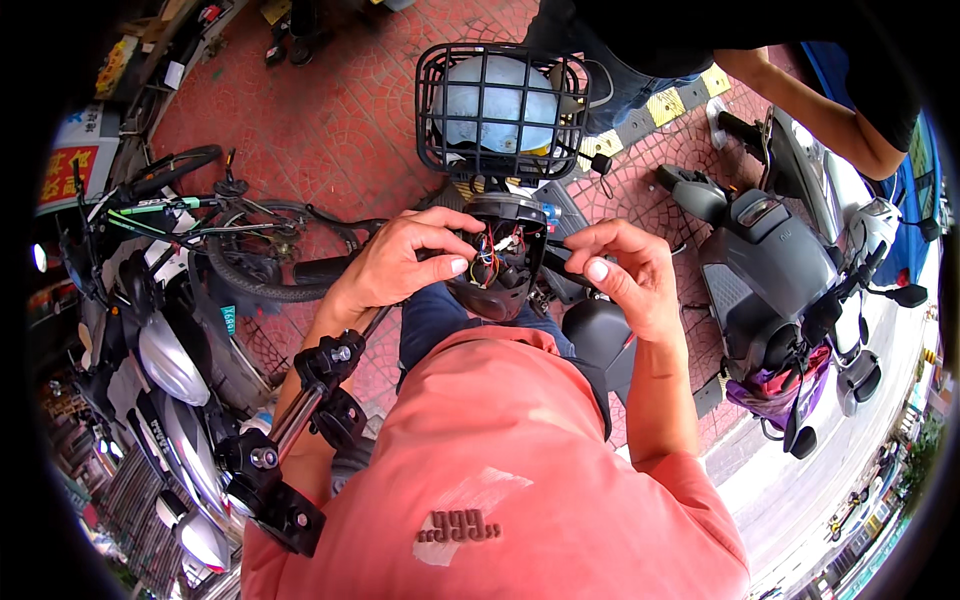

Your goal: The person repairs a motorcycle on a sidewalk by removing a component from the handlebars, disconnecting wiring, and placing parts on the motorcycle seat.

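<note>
Bright daylight, road [785, 490] overexp. lower rt, fisheye-bent edges, blk vignette

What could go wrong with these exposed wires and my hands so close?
Your left hand is right beside the loose wires, so a finger might snag one. The housing is open, so a small part could drop in among them. Another person stands nearby; a bump might jolt your hands.

We've got a coral-pink, short-sleeved fabric T-shirt [480, 420], a chunky dark marking [458, 526] over a brushy pale patch [492, 486] on its front, and dark-blue fabric trousers [428, 325] below!
</note>
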A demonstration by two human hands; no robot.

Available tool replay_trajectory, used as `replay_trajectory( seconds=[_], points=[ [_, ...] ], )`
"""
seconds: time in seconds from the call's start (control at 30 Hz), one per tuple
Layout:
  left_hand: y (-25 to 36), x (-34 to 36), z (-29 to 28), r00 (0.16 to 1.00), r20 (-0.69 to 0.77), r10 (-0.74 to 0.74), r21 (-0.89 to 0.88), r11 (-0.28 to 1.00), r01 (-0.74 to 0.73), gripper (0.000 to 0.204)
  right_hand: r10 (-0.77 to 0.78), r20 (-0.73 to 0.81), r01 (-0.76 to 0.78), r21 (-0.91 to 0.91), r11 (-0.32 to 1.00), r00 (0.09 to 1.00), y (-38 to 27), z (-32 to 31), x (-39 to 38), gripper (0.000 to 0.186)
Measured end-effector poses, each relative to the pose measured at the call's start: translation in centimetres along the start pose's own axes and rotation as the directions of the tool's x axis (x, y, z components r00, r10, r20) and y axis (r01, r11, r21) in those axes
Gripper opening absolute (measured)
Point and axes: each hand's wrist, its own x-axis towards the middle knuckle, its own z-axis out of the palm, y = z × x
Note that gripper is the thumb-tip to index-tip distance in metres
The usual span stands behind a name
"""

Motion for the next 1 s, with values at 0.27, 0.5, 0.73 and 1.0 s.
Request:
replay_trajectory(
  seconds=[0.27,0.5,0.73,1.0],
  points=[
    [0.1,0.0,-0.3,0.999,0.015,-0.035,-0.047,0.998,0.036,0.027,0.022,-0.12,-0.008,0.117,0.993,0.993,2.7,0.2,1.1,0.031],
    [-0.6,0.0,0.2,0.999,-0.04,0.025,-0.041,0.999,-0.027,0.025,-0.022,-0.109,0.031,0.082,0.996,0.994,2.8,0.9,1.9,0.049],
    [-1.0,-0.1,0.4,0.995,-0.065,0.072,-0.031,0.997,-0.074,0.022,-0.04,-0.094,0.049,0.097,0.994,0.995,3.2,1.3,2.2,0.056],
    [-1.0,-0.1,0.2,0.995,-0.057,0.082,-0.015,0.996,-0.083,0.023,-0.075,-0.084,0.086,0.132,0.988,0.994,3.1,1.3,2.3,0.057]
  ],
)
